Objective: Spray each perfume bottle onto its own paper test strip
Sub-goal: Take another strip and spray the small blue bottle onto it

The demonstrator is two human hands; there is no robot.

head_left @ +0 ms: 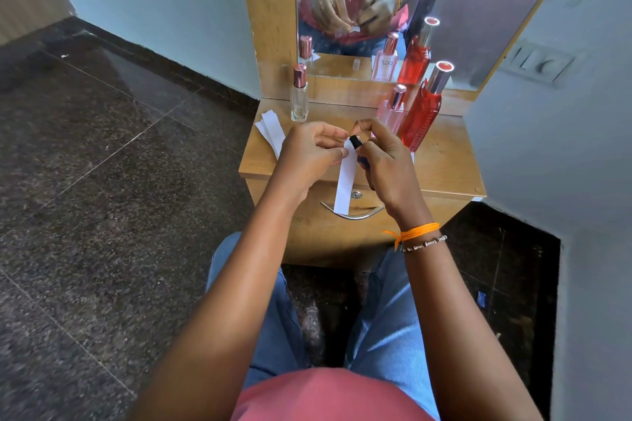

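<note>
My left hand (pixel 313 150) pinches the top of a white paper strip (pixel 345 183), which hangs down over the table's front edge. My right hand (pixel 379 155) grips a small dark spray bottle (pixel 357 147), its black nozzle right beside the strip's upper end and my index finger arched over the top. On the wooden dressing table (pixel 441 161) stand a clear bottle with a pink cap (pixel 299 96), a pale pink bottle (pixel 393 111) and a tall red bottle (pixel 425 106). Spare white strips (pixel 272 133) lie at the table's left edge.
A mirror (pixel 478 10) behind the bottles reflects them and my hands. A drawer with a metal handle (pixel 355 214) and a keyhole sits under the tabletop. Dark stone floor spreads to the left, a wall with a switch plate (pixel 538 61) rises on the right.
</note>
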